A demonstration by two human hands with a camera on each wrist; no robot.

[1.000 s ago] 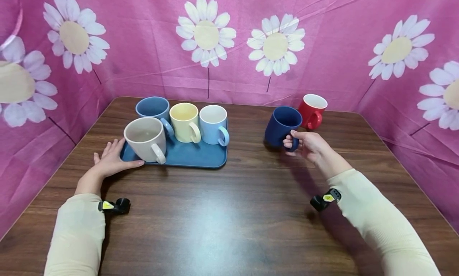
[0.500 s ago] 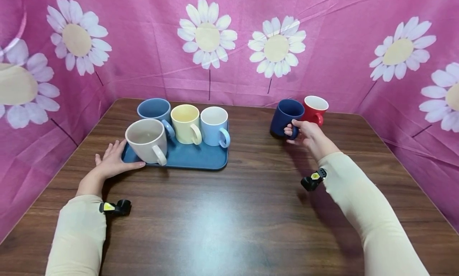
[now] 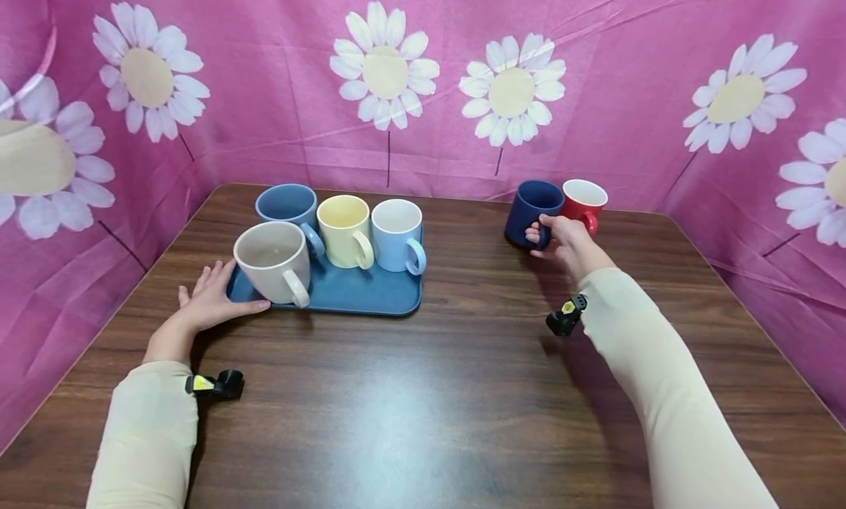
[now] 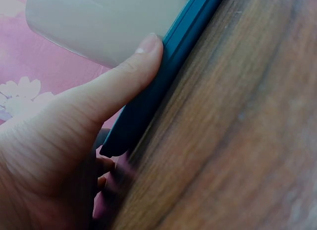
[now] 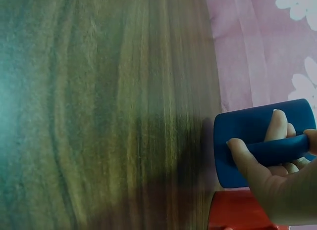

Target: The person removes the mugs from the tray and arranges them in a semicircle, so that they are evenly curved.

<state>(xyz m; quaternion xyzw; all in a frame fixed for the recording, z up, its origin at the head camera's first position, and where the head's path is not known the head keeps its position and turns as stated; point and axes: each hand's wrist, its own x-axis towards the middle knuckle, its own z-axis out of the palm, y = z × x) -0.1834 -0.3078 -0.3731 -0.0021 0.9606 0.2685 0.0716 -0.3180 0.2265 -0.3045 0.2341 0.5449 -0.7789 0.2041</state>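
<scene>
My right hand point(image 3: 568, 241) grips the handle of a navy blue mug point(image 3: 524, 217), which stands upright near the back of the table. In the right wrist view the fingers curl round that handle point(image 5: 280, 150). Close beside it is a red mug point(image 3: 576, 212) with a white inside, partly covered by the navy one. At the left, my left hand point(image 3: 214, 300) spans the near left corner of a blue tray point(image 3: 370, 301), fingers spread, thumb along its front rim. A large beige mug point(image 3: 271, 274) sits tilted in appearance right by that thumb.
Behind the beige mug on the tray are a greyish blue mug point(image 3: 287, 209), a yellow mug point(image 3: 338, 246) and a light blue mug point(image 3: 390, 249). A pink cloth point(image 3: 436, 156) with daisies hangs along the back and sides of the wooden table point(image 3: 423, 391).
My right hand has moved the navy mug back and slightly right, closer to the red mug, covering more of it. My left hand stays at the tray's corner.
</scene>
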